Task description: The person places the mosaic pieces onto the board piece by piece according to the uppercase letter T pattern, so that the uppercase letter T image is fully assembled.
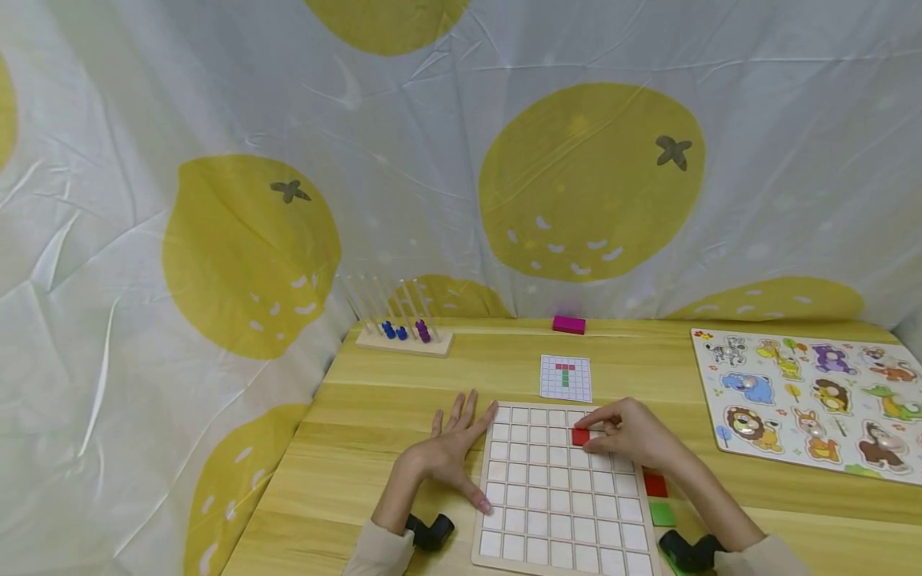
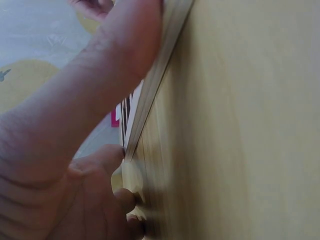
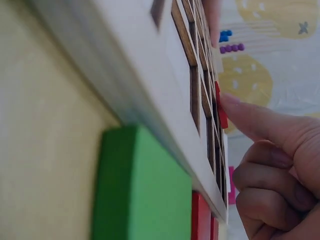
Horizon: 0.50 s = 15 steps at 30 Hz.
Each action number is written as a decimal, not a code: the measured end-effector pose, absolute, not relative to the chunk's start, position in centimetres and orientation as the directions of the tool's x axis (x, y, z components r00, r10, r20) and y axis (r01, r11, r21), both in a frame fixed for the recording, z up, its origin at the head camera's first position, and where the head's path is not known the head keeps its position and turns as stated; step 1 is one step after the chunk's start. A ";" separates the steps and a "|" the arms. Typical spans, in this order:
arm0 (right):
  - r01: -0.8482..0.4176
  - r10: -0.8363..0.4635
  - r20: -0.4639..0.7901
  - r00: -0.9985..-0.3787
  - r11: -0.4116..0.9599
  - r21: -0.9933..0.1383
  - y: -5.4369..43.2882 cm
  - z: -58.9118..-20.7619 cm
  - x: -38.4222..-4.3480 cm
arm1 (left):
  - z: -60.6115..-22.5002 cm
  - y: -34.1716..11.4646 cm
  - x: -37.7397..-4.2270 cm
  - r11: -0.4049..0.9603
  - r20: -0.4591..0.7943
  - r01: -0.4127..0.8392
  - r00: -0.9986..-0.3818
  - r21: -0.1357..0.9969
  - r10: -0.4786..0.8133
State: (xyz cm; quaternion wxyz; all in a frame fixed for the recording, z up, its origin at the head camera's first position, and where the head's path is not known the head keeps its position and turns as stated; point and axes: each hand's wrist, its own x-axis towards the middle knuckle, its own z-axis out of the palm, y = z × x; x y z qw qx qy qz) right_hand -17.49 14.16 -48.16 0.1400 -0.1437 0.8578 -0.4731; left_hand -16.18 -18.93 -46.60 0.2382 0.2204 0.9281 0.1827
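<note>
A wooden grid board (image 1: 476, 528) with white square cells lies on the table. My left hand (image 1: 445, 458) spreads its fingers along the board's left side, the thumb on the lower left cells and the index fingertip at the upper left corner. In the upper part of the grid my right hand (image 1: 634, 436) pinches a red square tile (image 1: 580, 438), seen edge-on in the right wrist view as a red tile (image 3: 220, 106) by the thumb. Whether the tile is seated in a cell I cannot tell. A pattern card (image 1: 566, 392) beyond the board shows a red and green T.
Right of the board lie a red tile (image 1: 655, 485) and a green tile (image 1: 662, 514), partly under the right forearm. An animal puzzle board (image 1: 781, 400) is at the right, a pegged bead stand (image 1: 374, 339) at the back left, a magenta block (image 1: 569, 325) near the curtain (image 1: 432, 200).
</note>
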 end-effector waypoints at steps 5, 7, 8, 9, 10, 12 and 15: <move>-0.113 -0.395 -0.102 -0.913 0.484 -0.868 14.2 -48.4 -17.8 | -46.5 -18.9 -16.2 0.837 -0.364 0.326 -0.787 0.441 0.498; -0.111 -0.396 -0.101 -0.913 0.477 -0.872 14.1 -48.5 -17.8 | -46.5 -19.0 -16.1 0.836 -0.364 0.325 -0.787 0.443 0.499; -0.110 -0.396 -0.101 -0.913 0.475 -0.873 14.1 -48.6 -17.9 | -46.5 -19.0 -16.1 0.835 -0.363 0.323 -0.787 0.446 0.499; -0.106 -0.395 -0.102 -0.913 0.471 -0.876 14.1 -48.6 -17.9 | -46.5 -19.0 -16.1 0.834 -0.362 0.324 -0.787 0.447 0.499; -0.102 -0.394 -0.104 -0.913 0.469 -0.878 14.0 -48.6 -17.9 | -46.5 -19.0 -16.1 0.833 -0.361 0.325 -0.787 0.447 0.500; -0.091 -0.392 -0.112 -0.913 0.465 -0.880 14.0 -48.7 -17.9 | -46.5 -19.0 -16.1 0.832 -0.360 0.328 -0.786 0.447 0.503; -0.086 -0.400 -0.122 -0.908 0.464 -0.882 14.1 -48.7 -17.9 | -46.5 -19.0 -16.2 0.831 -0.359 0.333 -0.784 0.445 0.506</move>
